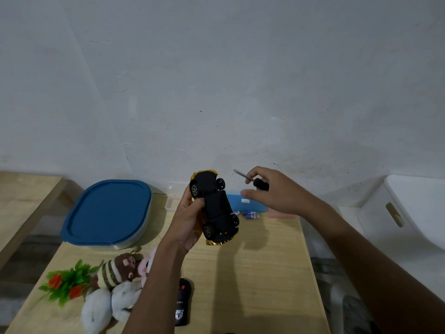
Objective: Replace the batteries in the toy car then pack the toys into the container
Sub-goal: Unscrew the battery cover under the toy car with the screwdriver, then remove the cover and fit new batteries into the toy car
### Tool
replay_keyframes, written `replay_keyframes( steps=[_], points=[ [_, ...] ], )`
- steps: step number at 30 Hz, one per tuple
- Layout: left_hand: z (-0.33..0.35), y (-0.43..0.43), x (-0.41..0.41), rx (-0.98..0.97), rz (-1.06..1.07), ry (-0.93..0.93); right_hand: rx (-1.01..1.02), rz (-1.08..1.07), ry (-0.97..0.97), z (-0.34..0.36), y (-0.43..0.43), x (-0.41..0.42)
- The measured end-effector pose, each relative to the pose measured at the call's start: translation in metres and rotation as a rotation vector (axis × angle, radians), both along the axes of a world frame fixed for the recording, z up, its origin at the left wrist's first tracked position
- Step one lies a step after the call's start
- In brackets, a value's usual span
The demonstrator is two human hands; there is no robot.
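My left hand [186, 219] holds the gold toy car [214, 206] above the table, turned over so its black underside and wheels face me. To the car's right, my right hand [272, 191] grips a screwdriver [252, 180] by its black handle, with the metal shaft pointing up and left, apart from the car. Small batteries [250, 215] lie on the wooden table [265, 273] just behind the car. A clear container with a blue lid [107, 212] stands at the back left, lid on.
Plush toys [115, 283] and a plastic flower [66, 282] lie at the front left. A black remote control [183, 302] rests near the front edge. A flat blue item [250, 203] lies against the wall. A white box [414, 210] stands to the right.
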State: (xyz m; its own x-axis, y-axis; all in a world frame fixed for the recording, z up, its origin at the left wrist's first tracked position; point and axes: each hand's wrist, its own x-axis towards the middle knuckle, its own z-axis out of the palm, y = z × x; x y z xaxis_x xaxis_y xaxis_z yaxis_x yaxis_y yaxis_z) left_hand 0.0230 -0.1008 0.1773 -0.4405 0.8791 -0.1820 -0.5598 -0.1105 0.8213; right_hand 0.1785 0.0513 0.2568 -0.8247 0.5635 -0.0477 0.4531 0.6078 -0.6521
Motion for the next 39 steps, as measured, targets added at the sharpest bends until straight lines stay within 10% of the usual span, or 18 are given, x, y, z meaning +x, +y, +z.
replay_keyframes(
  steps=[27, 39],
  points=[
    [-0.015, 0.008, 0.0, -0.048, -0.03, -0.065, -0.795, -0.378, 0.504, -0.077, -0.019, 0.015],
    [-0.023, 0.01, 0.003, -0.125, -0.028, 0.0, -0.796, -0.956, 0.15, -0.227, -0.031, 0.08]
  ],
)
